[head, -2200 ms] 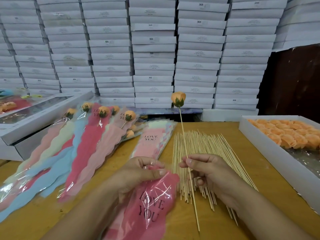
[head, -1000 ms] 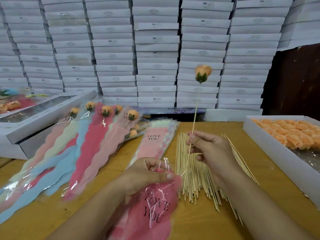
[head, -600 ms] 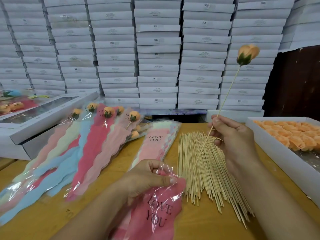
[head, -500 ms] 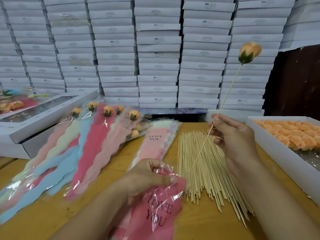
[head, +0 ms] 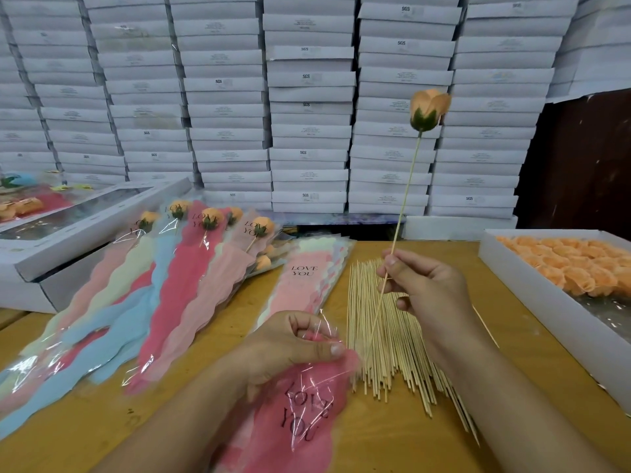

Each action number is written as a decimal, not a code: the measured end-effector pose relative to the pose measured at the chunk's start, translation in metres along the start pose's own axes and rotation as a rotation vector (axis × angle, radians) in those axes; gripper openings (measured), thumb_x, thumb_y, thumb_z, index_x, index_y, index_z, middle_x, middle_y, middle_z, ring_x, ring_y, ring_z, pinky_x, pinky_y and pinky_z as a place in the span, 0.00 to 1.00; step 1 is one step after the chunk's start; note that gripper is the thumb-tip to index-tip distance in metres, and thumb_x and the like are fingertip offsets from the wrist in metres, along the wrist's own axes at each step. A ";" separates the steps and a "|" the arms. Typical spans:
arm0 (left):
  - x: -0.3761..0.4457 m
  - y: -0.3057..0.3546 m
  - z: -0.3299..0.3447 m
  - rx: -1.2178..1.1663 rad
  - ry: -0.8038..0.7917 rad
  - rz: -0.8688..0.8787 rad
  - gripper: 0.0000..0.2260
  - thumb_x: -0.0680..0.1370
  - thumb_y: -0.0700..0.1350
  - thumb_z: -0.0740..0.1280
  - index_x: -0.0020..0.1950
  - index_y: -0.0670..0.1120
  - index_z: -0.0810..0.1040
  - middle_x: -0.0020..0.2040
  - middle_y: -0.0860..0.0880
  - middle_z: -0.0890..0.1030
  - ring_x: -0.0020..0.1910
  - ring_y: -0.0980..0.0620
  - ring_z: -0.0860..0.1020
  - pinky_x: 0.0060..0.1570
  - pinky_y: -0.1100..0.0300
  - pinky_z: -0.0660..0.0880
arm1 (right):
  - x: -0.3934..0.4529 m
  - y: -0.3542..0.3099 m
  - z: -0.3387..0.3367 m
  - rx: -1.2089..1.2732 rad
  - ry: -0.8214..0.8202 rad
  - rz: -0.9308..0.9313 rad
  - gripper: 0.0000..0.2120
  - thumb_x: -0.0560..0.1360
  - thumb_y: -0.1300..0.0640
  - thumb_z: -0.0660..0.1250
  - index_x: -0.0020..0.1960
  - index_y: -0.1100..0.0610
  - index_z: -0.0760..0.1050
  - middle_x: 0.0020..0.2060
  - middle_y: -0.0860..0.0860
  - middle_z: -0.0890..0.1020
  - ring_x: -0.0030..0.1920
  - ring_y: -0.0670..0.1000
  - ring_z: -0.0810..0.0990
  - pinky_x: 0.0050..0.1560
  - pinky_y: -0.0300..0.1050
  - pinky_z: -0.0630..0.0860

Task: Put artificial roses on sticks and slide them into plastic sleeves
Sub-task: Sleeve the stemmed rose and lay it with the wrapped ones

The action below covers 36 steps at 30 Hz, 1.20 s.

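My right hand [head: 426, 291] pinches a thin wooden stick [head: 404, 196] near its middle, holding it nearly upright with an orange rose [head: 428, 109] on its top end. The stick's lower tip points down toward the mouth of a red plastic sleeve [head: 300, 414] printed "LOVE YOU". My left hand [head: 290, 343] grips that sleeve's top edge, just left of the stick's tip. A pile of bare sticks [head: 382, 336] lies on the table under the right hand.
A white tray of orange rose heads [head: 580, 268] stands at the right. A stack of unused sleeves [head: 307, 278] lies at centre. Finished sleeved roses [head: 191, 268] fan out at left beside white boxes [head: 68, 233]. Stacked white boxes [head: 307, 97] fill the back.
My right hand swung the rose up and to the right, then brought it back left, so the stick's lower tip now points at the sleeve's mouth. My left hand kept holding the sleeve.
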<state>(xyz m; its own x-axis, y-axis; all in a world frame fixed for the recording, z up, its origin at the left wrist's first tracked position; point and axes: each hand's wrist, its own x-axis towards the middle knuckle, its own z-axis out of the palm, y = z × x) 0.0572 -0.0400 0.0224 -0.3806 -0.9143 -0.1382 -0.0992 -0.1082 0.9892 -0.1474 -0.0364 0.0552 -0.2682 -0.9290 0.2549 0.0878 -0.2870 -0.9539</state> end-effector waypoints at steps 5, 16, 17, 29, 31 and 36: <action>0.001 -0.002 -0.002 -0.054 -0.014 -0.005 0.15 0.63 0.39 0.82 0.47 0.41 0.86 0.46 0.37 0.86 0.42 0.46 0.85 0.41 0.60 0.81 | -0.001 0.003 0.000 0.009 -0.009 0.043 0.05 0.78 0.59 0.69 0.50 0.52 0.83 0.37 0.47 0.86 0.34 0.44 0.80 0.29 0.33 0.73; 0.003 -0.003 -0.002 -0.139 -0.044 0.000 0.12 0.64 0.40 0.81 0.45 0.42 0.87 0.44 0.39 0.86 0.39 0.47 0.86 0.37 0.59 0.81 | -0.001 0.002 0.000 0.086 0.029 0.057 0.05 0.78 0.62 0.69 0.49 0.54 0.83 0.36 0.50 0.85 0.33 0.45 0.78 0.29 0.34 0.74; 0.003 -0.003 -0.002 -0.152 -0.041 0.003 0.12 0.64 0.40 0.81 0.45 0.42 0.87 0.44 0.39 0.86 0.39 0.48 0.86 0.37 0.60 0.81 | 0.000 0.002 0.000 0.086 0.035 0.055 0.05 0.78 0.62 0.69 0.49 0.54 0.83 0.37 0.50 0.85 0.33 0.45 0.79 0.29 0.34 0.74; 0.004 -0.004 -0.002 -0.237 -0.048 -0.006 0.14 0.64 0.38 0.82 0.46 0.39 0.85 0.41 0.39 0.85 0.37 0.47 0.85 0.35 0.59 0.81 | 0.000 0.005 -0.003 0.073 0.064 0.060 0.06 0.78 0.61 0.69 0.52 0.53 0.82 0.38 0.49 0.86 0.34 0.45 0.80 0.30 0.34 0.75; 0.003 -0.004 -0.003 -0.222 -0.054 -0.011 0.18 0.63 0.40 0.83 0.50 0.37 0.84 0.44 0.38 0.85 0.39 0.47 0.85 0.38 0.58 0.81 | -0.001 0.006 -0.002 0.095 0.049 0.078 0.06 0.78 0.62 0.69 0.52 0.55 0.82 0.37 0.50 0.86 0.33 0.44 0.80 0.30 0.34 0.75; 0.002 -0.003 -0.002 -0.201 -0.036 0.017 0.10 0.67 0.43 0.79 0.47 0.44 0.87 0.43 0.42 0.86 0.40 0.49 0.84 0.42 0.60 0.81 | -0.006 0.010 0.004 0.119 -0.002 0.136 0.07 0.77 0.63 0.70 0.54 0.56 0.82 0.39 0.53 0.87 0.32 0.45 0.82 0.32 0.36 0.78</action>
<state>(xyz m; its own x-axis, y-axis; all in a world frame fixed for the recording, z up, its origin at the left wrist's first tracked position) 0.0582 -0.0423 0.0190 -0.4137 -0.9026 -0.1195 0.0912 -0.1717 0.9809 -0.1415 -0.0348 0.0448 -0.2438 -0.9617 0.1254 0.2363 -0.1843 -0.9540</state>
